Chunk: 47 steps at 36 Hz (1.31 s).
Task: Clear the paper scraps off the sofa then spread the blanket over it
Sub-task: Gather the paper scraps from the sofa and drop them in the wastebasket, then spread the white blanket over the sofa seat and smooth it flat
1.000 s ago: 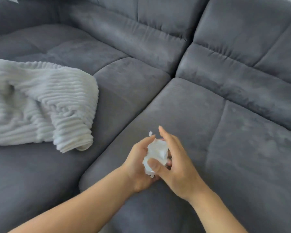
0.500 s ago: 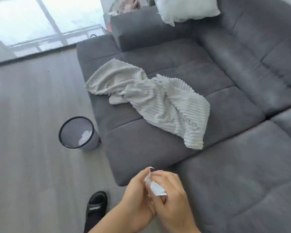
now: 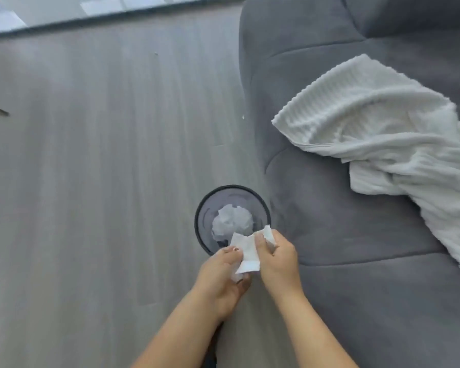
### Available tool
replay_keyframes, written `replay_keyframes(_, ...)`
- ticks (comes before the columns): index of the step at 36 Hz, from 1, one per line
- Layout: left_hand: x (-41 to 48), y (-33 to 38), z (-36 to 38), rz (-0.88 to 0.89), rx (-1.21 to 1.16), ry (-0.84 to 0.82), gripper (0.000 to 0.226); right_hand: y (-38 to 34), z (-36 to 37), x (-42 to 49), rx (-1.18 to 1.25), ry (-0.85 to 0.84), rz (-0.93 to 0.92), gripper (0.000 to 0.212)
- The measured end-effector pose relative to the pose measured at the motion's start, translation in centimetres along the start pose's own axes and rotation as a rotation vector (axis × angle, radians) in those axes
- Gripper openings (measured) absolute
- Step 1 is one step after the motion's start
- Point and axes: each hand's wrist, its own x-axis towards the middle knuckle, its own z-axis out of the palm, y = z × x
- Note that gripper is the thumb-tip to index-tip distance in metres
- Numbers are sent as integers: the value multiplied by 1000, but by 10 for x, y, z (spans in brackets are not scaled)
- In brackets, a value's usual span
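Head view: left hand and right hand pinched thin white paper scraps over the near rim of the round black bin. Dropped there, they could miss.

Domestic living room: grey upholstered sofa right of the hands, grey wood-plank floor to their left, small wastebasket just ahead.

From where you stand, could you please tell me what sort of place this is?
Most likely a home living room: a grey sofa with a white ribbed blanket on it, wood-look plank floor, and a wastebasket beside the sofa.
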Motion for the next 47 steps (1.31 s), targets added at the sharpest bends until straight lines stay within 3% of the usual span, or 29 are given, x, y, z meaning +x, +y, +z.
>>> replay_keyframes(6,134,47,-50,-5,43,268,29,55,98,110,44,190,336,15)
replay_keyframes(10,158,47,-62,-43,58,396,33,69,108,127,87,364,616,36)
replay_keyframes(13,156,44,-62,-59,-6,325,32,60,111,124,74,363,603,49)
replay_keyframes(16,149,47,-57,-148,-58,193,41,47,110,121,99,246,597,53)
replay_keyframes(20,142,53,-50,-238,-57,80,40,39,108,114,272,170,624,30)
replay_keyframes(26,126,64,-44,-242,68,96,36,18,93,104,337,201,579,20)
replay_keyframes(36,62,62,24,-241,208,104,29,-37,-31,61,449,324,399,17)
replay_keyframes(42,30,10,123,-247,313,-23,25,-44,-178,30,458,526,274,18)
replay_keyframes(47,16,-58,208,-194,459,-105,24,-2,-314,6,411,770,205,15)
